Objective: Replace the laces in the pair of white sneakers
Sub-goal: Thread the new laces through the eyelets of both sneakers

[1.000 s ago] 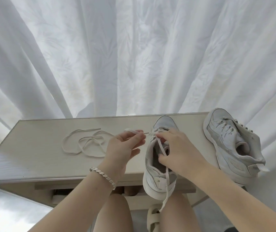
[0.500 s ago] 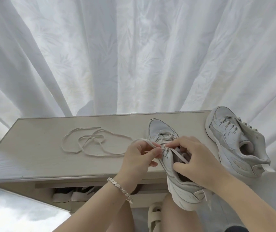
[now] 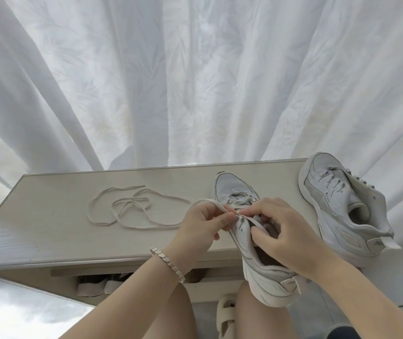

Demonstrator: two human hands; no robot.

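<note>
Head view, single frame logged. I noted the near sneaker (image 3: 267, 283) at lower centre-right, toe on the pale wooden table (image 3: 49, 228) and heel hanging past the front edge above a bare knee; I could not tell whether heel and knee touched. The left hand (image 3: 203, 223) sat just left of the sneaker's eyelet rows, thumb and forefinger clamped on the threading lace (image 3: 209, 202), which arced up and left over its knuckles. The right hand (image 3: 286, 231) lay curled over the sneaker's throat, gripping the upper, thumb pressed to the eyelet edge and forefinger tip meeting the left fingertips at the lace. A short strand ran from that meeting point down under the right fingers. The loose lace (image 3: 132, 209) lay in tangled loops on the table, left of centre, apart from both hands. The second sneaker (image 3: 342, 211) lay at the right edge of the frame, tilted on its side, laces in place, pull tab sticking out at the heel. A metal bracelet (image 3: 167, 264) circled the left wrist. White curtain (image 3: 195, 81) filled the upper frame. Below the table I recorded stored footwear (image 3: 97, 287), blurred, and a pale sandal (image 3: 226, 311) between the knees.
</note>
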